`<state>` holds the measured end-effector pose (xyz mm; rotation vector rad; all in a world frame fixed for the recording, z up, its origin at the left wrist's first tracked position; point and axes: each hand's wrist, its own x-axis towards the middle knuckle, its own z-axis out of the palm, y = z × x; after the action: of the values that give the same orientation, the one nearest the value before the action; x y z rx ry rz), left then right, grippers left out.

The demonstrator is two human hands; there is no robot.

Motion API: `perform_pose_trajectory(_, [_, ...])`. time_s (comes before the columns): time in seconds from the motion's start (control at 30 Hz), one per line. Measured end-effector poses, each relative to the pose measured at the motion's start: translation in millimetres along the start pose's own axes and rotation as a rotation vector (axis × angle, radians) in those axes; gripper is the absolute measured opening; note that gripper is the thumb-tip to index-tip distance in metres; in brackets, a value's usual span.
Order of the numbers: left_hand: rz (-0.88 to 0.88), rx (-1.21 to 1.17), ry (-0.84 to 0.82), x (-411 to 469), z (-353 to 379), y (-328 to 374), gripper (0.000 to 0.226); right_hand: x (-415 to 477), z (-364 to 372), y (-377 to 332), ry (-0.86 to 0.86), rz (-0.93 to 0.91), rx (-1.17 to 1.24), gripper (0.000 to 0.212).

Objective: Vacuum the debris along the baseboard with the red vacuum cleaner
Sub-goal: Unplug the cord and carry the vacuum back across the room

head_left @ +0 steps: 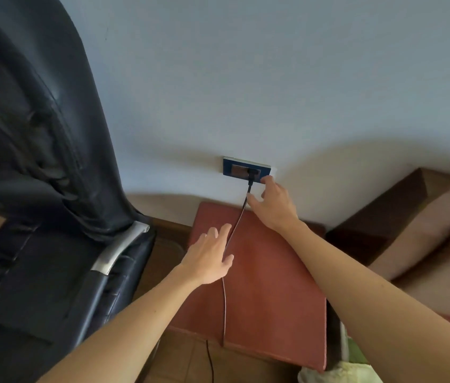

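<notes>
While gripping nothing, holds left hand spread over thin black cord, right hand loosely open at blue rectangular wall socket.

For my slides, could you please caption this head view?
Plug in blue wall socket: right hand at its edge, left hand open by the cord crossing a red cushion.

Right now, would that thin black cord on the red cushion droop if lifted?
Likely: the thin black cord curves across the red cushion and over its edge, so probably floppy, light. Plugged into the blue wall socket, it may resist pulling.
</notes>
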<state>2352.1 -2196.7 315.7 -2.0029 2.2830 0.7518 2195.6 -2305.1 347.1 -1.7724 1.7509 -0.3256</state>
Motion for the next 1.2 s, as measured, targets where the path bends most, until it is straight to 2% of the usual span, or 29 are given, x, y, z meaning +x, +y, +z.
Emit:
perform_pose_trajectory(0.17, [-0.044,-0.174,0.102,11.5,27.9,-6.3,0.056,33.1,26.0,-2.6,0.078,0.043,0.148,0.042])
perform_pose_trajectory(0.33, [-0.056,-0.324,0.197,19.6,44.7,-9.3,0.046,53.1,38.2,-5.6,0.264,0.125,0.292,0.029])
perform_pose_trajectory(0.57, [-0.049,-0.472,0.245,19.8,52.2,-13.7,0.048,53.5,52.8,-9.3,0.412,0.109,0.397,0.017])
perform_pose_trajectory(0.83, [-0.079,-0.64,0.166,18.2,59.6,-8.8,0.051,50.5,59.1,-9.1,0.43,0.078,0.343,0.012])
perform_pose_trajectory(1.2, [-0.137,-0.827,0.048,12.3,50.6,2.7,0.053,46.4,53.2,-9.1,0.345,0.049,0.217,0.02])
